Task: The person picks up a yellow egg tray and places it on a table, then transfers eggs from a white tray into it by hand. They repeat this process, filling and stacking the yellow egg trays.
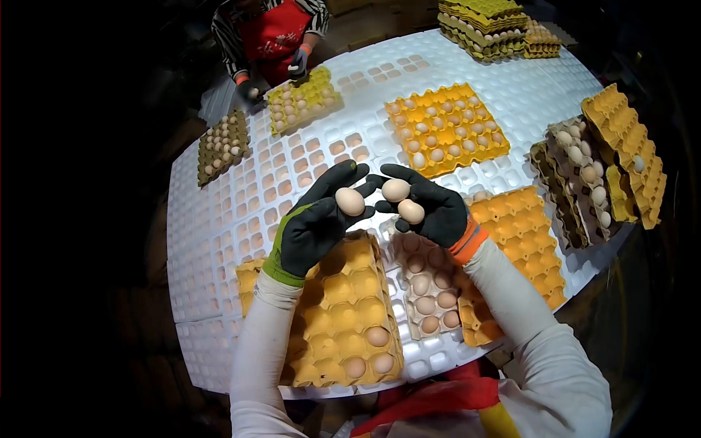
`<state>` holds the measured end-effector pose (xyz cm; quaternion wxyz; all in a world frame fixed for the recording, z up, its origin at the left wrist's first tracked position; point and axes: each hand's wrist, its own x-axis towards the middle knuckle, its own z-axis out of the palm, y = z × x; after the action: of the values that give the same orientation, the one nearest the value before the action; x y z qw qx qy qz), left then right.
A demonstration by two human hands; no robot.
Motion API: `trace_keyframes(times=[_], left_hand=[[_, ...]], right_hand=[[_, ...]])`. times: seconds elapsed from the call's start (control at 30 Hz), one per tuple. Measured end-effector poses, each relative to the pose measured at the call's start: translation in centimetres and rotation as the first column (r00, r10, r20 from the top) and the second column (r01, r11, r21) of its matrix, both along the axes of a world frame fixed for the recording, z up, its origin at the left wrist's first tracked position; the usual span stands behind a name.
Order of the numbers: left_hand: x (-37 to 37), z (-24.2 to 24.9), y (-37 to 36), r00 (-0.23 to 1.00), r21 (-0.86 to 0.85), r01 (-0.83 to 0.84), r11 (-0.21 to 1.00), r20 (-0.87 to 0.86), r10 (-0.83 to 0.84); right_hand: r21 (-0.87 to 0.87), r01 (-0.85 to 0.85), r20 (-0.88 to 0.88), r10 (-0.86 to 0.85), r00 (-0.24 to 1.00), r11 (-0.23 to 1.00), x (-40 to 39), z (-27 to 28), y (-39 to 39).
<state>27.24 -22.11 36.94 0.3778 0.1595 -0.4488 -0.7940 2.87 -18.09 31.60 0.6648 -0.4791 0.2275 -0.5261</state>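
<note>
Both hands wear dark gloves and are raised over the middle of the table. My left hand (319,223), with a green cuff, grips one pale egg (350,201) between thumb and fingers. In my right hand (436,210), with an orange cuff, are two eggs, an upper egg (396,190) and a lower egg (411,212). Below my left hand lies a yellow egg tray (343,306) with three eggs near its front corner. A greyish tray (416,326) under my right hand holds several brown eggs. Beside it sits an orange tray (522,241), its cups mostly bare.
White moulded foam sheets (241,233) cover the table. A filled orange tray (453,131) lies farther back. Tilted trays with eggs (584,168) stand at right; a tray stack (482,33) rises behind. Across the table, a person in a red apron (277,36) handles eggs by a yellow tray (303,98).
</note>
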Motion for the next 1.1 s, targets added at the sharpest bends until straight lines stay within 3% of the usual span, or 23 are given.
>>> trace_keyframes(times=[0.1, 0.13, 0.2, 0.23, 0.3, 0.33, 0.43, 0.47, 0.57, 0.63, 0.67, 0.77, 0.8, 0.87, 0.9, 0.93, 0.97, 1.03, 1.07, 1.1], left_hand=[[-1.6, 0.8, 0.9, 0.952, -0.022, -0.1, 0.995, 0.288, 0.102], [-1.7, 0.4, 0.6, 0.915, -0.064, -0.1, 0.993, 0.385, 0.117], [-3.2, 0.8, 0.8, 0.781, -0.182, -0.125, 0.975, 0.588, 0.209], [-4.1, 0.7, 0.8, 0.738, -0.307, -0.114, 0.945, 0.611, 0.287], [-5.7, 0.3, 1.0, 0.656, -0.61, -0.036, 0.792, 0.584, 0.479], [-6.1, 0.0, 0.8, 0.591, -0.757, 0.067, 0.65, 0.555, 0.586], [-7.9, 0.4, 0.6, 0.529, -0.719, 0.108, 0.686, 0.626, 0.573], [-8.1, 0.2, 0.4, 0.525, -0.751, 0.127, 0.648, 0.605, 0.599], [-8.2, -0.9, -0.1, 0.589, -0.709, 0.103, 0.697, 0.608, 0.532], [-8.4, 0.1, 0.4, 0.487, -0.717, 0.237, 0.655, 0.672, 0.559], [-8.4, -0.4, 0.5, 0.5, -0.722, 0.22, 0.656, 0.661, 0.559], [-8.1, -1.0, 0.3, 0.524, -0.703, 0.188, 0.686, 0.663, 0.535], [-7.8, -1.7, 0.1, 0.564, -0.694, 0.139, 0.706, 0.642, 0.52], [-6.7, -2.4, -0.4, 0.598, -0.595, 0.073, 0.8, 0.668, 0.442], [-6.2, -2.2, -0.3, 0.668, -0.302, -0.084, 0.95, 0.69, 0.278], [-5.7, -2.1, -0.5, 0.68, -0.253, -0.108, 0.961, 0.687, 0.257], [-5.2, -2.0, -0.7, 0.69, -0.203, -0.136, 0.97, 0.683, 0.24], [-4.5, -2.0, -0.9, 0.686, -0.195, -0.177, 0.965, 0.678, 0.263], [-4.4, -2.0, -0.9, 0.687, -0.183, -0.197, 0.963, 0.675, 0.268], [-4.2, -1.8, -1.0, 0.684, -0.171, -0.216, 0.961, 0.676, 0.274]], right_hand=[[0.184, -0.18, 0.334, 0.11, 0.936, 0.966, -1.3, -1.1, -0.5], [0.189, -0.094, 0.247, 0.045, 0.968, 0.977, -1.5, -1.0, 0.0], [0.242, -0.087, 0.171, 0.046, 0.984, 0.966, -2.4, -0.3, 0.4], [0.27, -0.083, 0.134, 0.048, 0.99, 0.959, -2.7, 0.3, 0.6], [0.255, 0.047, -0.005, -0.047, 0.999, 0.966, -2.9, 0.3, 1.4], [0.231, 0.088, -0.072, -0.073, 0.995, 0.969, -2.9, -0.3, 1.5], [0.417, 0.028, 0.012, -0.036, 0.999, 0.909, -3.1, -0.2, 1.2], [0.416, 0.004, 0.042, -0.023, 0.999, 0.909, -3.1, -1.6, 0.9], [0.464, 0.031, 0.023, -0.047, 0.999, 0.885, -3.2, -1.5, 0.9], [0.458, 0.008, -0.052, 0.017, 0.999, 0.889, -3.8, -2.5, 0.7], [0.314, 0.012, -0.076, 0.013, 0.997, 0.949, -3.8, -3.7, 0.7], [0.294, -0.056, -0.215, 0.123, 0.969, 0.954, -5.3, -3.1, -0.3], [0.089, -0.037, -0.307, 0.063, 0.95, 0.995, -6.2, -3.2, -1.2], [-0.322, -0.045, -0.437, -0.106, 0.893, 0.946, -9.0, -3.9, -3.5], [-0.506, -0.075, -0.471, -0.202, 0.859, 0.859, -10.5, -4.8, -4.5], [-0.402, 0.109, -0.366, -0.269, 0.891, 0.909, -11.9, -8.3, -5.8], [-0.647, 0.228, -0.256, -0.488, 0.834, 0.728, -13.6, -10.8, -8.1], [-0.118, 0.349, -0.412, -0.366, 0.835, 0.93, -15.3, -11.6, -11.2], [0.165, 0.41, -0.429, -0.309, 0.849, 0.897, -16.2, -11.9, -12.7], [-0.125, 0.47, -0.637, -0.434, 0.637, 0.874, -16.2, -12.6, -14.6]])
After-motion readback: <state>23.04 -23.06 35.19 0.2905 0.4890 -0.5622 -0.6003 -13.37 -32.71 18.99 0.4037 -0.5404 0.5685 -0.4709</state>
